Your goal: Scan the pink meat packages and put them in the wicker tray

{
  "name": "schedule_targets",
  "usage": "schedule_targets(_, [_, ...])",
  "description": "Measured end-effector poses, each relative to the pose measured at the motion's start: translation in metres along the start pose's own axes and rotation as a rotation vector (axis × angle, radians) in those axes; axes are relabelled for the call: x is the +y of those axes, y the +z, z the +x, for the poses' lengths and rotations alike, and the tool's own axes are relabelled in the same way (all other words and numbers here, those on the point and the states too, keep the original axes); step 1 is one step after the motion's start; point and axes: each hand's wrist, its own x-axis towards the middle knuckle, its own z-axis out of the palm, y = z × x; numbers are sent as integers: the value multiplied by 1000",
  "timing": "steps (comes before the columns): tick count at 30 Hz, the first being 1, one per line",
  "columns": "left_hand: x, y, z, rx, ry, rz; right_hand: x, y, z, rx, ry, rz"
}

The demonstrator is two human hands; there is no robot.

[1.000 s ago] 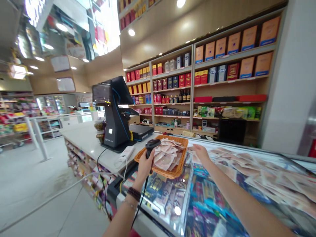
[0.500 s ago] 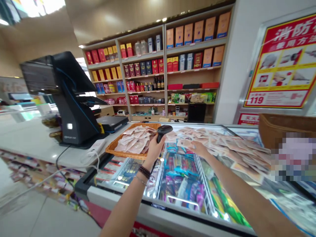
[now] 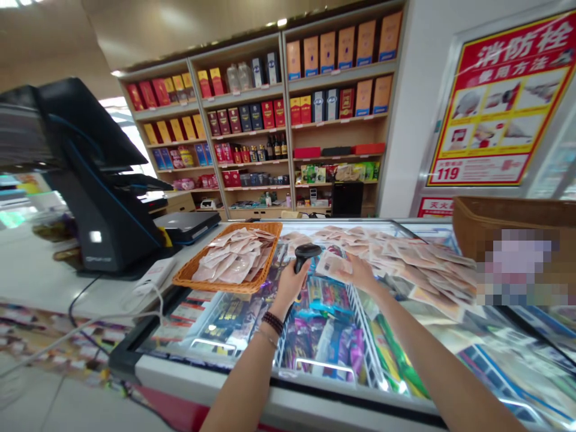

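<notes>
My left hand is wrapped round the grip of a black barcode scanner, its head pointing right. Between the fingers of my right hand is a flat packet with a printed barcode, held just in front of the scanner. Many similar pale packets lie spread over the glass freezer top to the right and behind. Left of the scanner, a wicker basket holds a heap of these packets. Both hands are above the freezer's glass.
A freezer with bagged ices under glass spans the front. At the left stand a checkout terminal and a black flat device on a white counter. A brown box sits at the right. Shelves of boxed goods line the back.
My right hand has brought a packet from the spread pile leftward and nearer the scanner. The scanner sits slightly lower, and the camera view has turned a little right.
</notes>
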Motion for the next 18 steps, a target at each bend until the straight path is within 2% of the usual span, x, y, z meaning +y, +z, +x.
schedule_targets(3, [-5, 0, -2, -46, -8, 49, 10, 1, 7, 19, 58, 99])
schedule_targets(10, [-4, 6, -7, -81, -2, 37, 20, 6, 4, 283, 212, 521])
schedule_targets(18, [1, 8, -12, -85, 25, -10, 13, 0, -3, 273, 222, 579])
